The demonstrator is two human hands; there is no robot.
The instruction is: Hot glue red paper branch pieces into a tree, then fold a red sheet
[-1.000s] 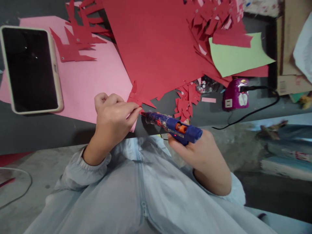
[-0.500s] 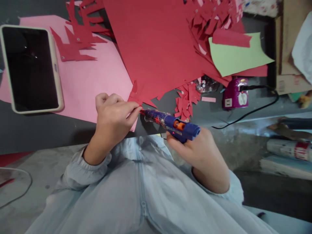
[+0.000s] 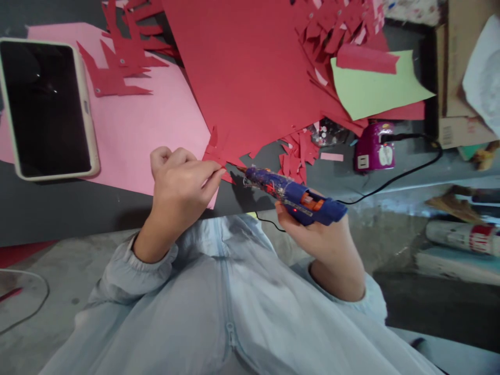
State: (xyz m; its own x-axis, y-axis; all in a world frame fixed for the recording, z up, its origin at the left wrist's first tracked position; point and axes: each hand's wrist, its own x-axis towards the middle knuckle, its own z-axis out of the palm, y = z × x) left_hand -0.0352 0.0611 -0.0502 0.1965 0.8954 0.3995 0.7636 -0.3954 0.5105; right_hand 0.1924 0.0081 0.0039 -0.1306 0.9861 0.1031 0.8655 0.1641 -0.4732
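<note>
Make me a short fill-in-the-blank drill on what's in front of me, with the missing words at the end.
1. The left hand holds a small ____ paper cutout.
2. The right hand grips a glue gun whose body is coloured ____.
3. The dark-screened device lies partly on a ____ sheet.
4. The purple adapter has a ____ cord plugged into it.

Missing words: red; blue; pink; black.

1 head-worn camera looks forward and steeply down from close above a table, the wearer's jacket at 6 o'clock, left hand toward 9, right hand toward 4.
</note>
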